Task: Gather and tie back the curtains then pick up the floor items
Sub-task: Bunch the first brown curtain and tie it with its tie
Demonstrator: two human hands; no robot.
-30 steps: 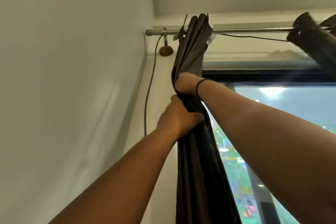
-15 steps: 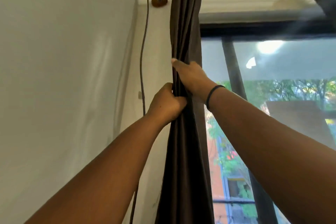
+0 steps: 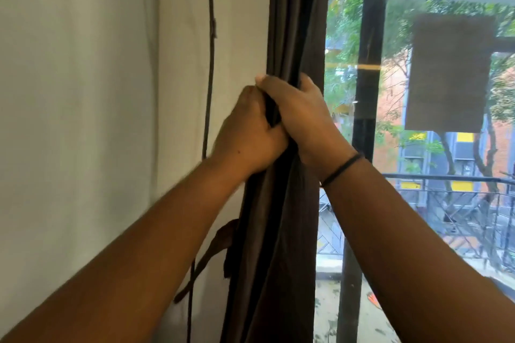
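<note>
A dark brown curtain [image 3: 289, 25] hangs bunched into a narrow column at the left edge of the window. My left hand [image 3: 245, 133] grips the bunched cloth from the left. My right hand [image 3: 301, 117], with a black band on its wrist, wraps round the same bunch from the right, just above and against the left hand. A brown tie-back strap [image 3: 214, 248] dangles beside the curtain, below my left forearm. The curtain's top and bottom lie outside the view.
A white wall [image 3: 97, 92] fills the left, with a thin dark cable [image 3: 209, 64] running down it. The window [image 3: 446, 203] with a dark vertical frame bar [image 3: 367, 36] is on the right; a balcony railing and trees show outside.
Both hands have slid down the bunched curtain and come together. The view has dropped, so the curtain rod is out of sight and the tie-back strap has come into view.
</note>
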